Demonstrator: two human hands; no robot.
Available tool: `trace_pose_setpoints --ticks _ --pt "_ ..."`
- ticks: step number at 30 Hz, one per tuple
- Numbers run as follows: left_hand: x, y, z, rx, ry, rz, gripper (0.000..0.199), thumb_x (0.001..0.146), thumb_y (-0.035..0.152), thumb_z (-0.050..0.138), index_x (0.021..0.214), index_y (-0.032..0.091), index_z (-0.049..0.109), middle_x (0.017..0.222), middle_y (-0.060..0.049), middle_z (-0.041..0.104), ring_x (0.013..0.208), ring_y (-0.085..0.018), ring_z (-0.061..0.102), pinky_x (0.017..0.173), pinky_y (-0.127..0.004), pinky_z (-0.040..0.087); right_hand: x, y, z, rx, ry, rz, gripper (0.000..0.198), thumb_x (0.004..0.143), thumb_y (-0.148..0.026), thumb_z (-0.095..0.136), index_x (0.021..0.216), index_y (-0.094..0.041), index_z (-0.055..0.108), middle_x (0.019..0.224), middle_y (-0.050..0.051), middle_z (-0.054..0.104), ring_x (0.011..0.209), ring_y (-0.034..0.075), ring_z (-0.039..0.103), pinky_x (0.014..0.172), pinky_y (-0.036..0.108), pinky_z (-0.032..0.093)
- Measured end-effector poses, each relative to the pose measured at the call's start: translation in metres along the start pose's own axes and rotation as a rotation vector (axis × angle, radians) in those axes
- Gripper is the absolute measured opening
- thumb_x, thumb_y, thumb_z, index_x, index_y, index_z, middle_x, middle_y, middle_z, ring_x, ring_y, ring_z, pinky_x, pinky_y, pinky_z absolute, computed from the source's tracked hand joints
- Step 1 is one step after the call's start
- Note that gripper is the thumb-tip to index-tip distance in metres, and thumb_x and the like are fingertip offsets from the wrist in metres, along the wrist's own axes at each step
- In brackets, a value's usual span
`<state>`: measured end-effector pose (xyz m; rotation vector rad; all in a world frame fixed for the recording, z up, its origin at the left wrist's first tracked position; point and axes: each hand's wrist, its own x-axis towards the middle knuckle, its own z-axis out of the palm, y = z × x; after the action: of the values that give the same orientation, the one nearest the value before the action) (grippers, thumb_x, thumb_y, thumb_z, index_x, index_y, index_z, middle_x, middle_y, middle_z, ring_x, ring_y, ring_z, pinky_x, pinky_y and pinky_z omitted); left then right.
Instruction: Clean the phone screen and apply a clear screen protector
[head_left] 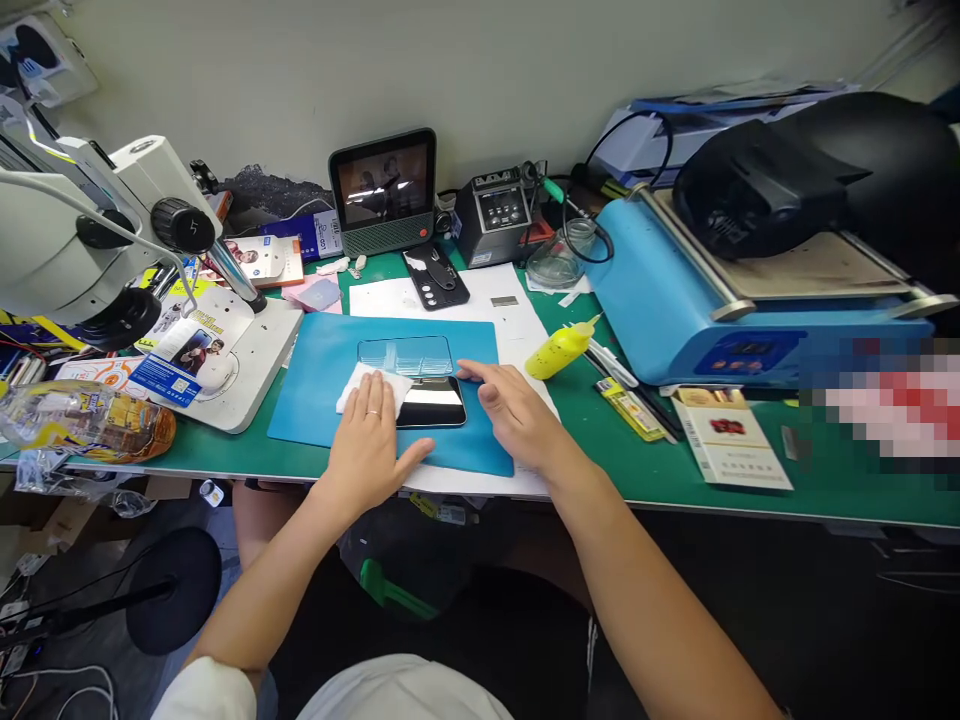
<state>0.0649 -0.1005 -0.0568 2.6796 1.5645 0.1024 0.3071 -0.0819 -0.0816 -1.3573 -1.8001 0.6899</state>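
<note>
Blue mat: lies on the green desk.
Phone: dark and glossy, flat on the mat, right of its middle.
Left hand: pressed flat on a white cloth over the mat's middle, fingers together, thumb spread out; cloth meets the phone's left end.
Right hand: above the mat's right edge, fingers loosely bent, thumb and index apart; contact cannot be told.
Clear panel: on the mat, toward its far edge.
Yellow bottle: right of the mat.
</note>
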Motion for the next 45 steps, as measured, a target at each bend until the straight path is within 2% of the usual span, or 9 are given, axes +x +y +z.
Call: trace_pose_setpoints --ticks 8,11,14,19,23,30,35,40,45 --pt "0.018 0.071 0.012 -0.058 -0.015 0.135 0.104 0.1 0.077 0.034 0.159 -0.008 0.029 0.169 -0.029 0.021 0.16 -0.039 0.017 0.131 -0.05 0.02 -0.001 0.007 0.003 0.038 0.02 -0.027 0.077 0.099 -0.077 0.025 0.136 -0.024 0.065 0.124 0.013 0.073 0.121 0.033 0.062 0.108 0.054 0.048" --pt "0.002 0.061 0.009 -0.089 -0.015 0.177 0.096 0.103 0.072 0.03 0.16 -0.005 0.031 0.17 -0.025 0.021 0.161 -0.036 0.017 0.131 -0.049 0.021 -0.002 0.006 0.002 0.032 0.026 -0.026 0.077 0.098 -0.078 0.024 0.136 -0.025 0.065 0.124 0.013 0.073 0.121 0.032 0.062 0.108 0.054 0.049" --pt "-0.016 0.026 0.001 -0.107 -0.024 0.175 0.087 0.105 0.068 0.028 0.161 0.001 0.03 0.171 -0.023 0.023 0.161 -0.034 0.019 0.129 -0.05 0.026 -0.001 0.002 0.0 0.018 0.01 -0.015 0.078 0.098 -0.078 0.022 0.137 -0.025 0.065 0.126 0.013 0.073 0.122 0.032 0.062 0.109 0.053 0.048" --pt "-0.026 -0.014 -0.005 -0.061 0.013 0.016 0.085 0.107 0.066 0.027 0.163 0.003 0.023 0.171 -0.026 0.022 0.161 -0.037 0.019 0.126 -0.057 0.03 0.0 -0.002 -0.003 -0.006 -0.013 -0.002 0.078 0.098 -0.078 0.021 0.139 -0.027 0.063 0.129 0.012 0.071 0.125 0.033 0.06 0.11 0.054 0.048" --pt "-0.005 0.007 0.002 -0.021 0.023 -0.043 0.1 0.101 0.075 0.029 0.159 -0.006 0.027 0.168 -0.032 0.022 0.159 -0.042 0.019 0.127 -0.058 0.026 -0.001 0.001 -0.001 0.006 0.001 -0.019 0.078 0.098 -0.078 0.022 0.138 -0.026 0.064 0.129 0.012 0.072 0.125 0.033 0.059 0.11 0.054 0.047" --pt "0.018 0.072 0.013 -0.023 0.001 0.133 0.102 0.1 0.077 0.033 0.159 -0.006 0.03 0.169 -0.027 0.022 0.16 -0.038 0.019 0.13 -0.049 0.022 -0.003 0.008 0.002 0.016 0.02 -0.036 0.074 0.1 -0.076 0.024 0.137 -0.026 0.064 0.127 0.012 0.072 0.121 0.032 0.061 0.109 0.054 0.047" --pt "-0.014 0.042 0.007 -0.054 0.016 0.155 0.093 0.103 0.073 0.031 0.159 -0.002 0.033 0.169 -0.026 0.026 0.161 -0.036 0.02 0.128 -0.05 0.026 -0.002 0.003 0.001 0.007 0.021 -0.035 0.077 0.098 -0.077 0.022 0.137 -0.027 0.065 0.126 0.012 0.072 0.122 0.032 0.062 0.109 0.054 0.048" --pt "-0.022 0.001 0.0 -0.019 0.035 -0.015 0.091 0.105 0.07 0.025 0.16 -0.003 0.029 0.169 -0.03 0.024 0.16 -0.039 0.021 0.126 -0.057 0.029 -0.001 -0.001 -0.002 -0.009 -0.005 -0.009 0.08 0.097 -0.079 0.021 0.14 -0.027 0.064 0.129 0.013 0.071 0.125 0.033 0.06 0.109 0.054 0.048" --pt "0.019 0.043 0.009 0.018 0.011 -0.05 0.103 0.101 0.076 0.031 0.156 -0.011 0.033 0.166 -0.034 0.024 0.158 -0.043 0.022 0.128 -0.055 0.027 -0.002 0.005 0.001 0.005 0.018 -0.034 0.077 0.098 -0.078 0.024 0.138 -0.026 0.064 0.127 0.013 0.072 0.122 0.033 0.061 0.109 0.055 0.047"
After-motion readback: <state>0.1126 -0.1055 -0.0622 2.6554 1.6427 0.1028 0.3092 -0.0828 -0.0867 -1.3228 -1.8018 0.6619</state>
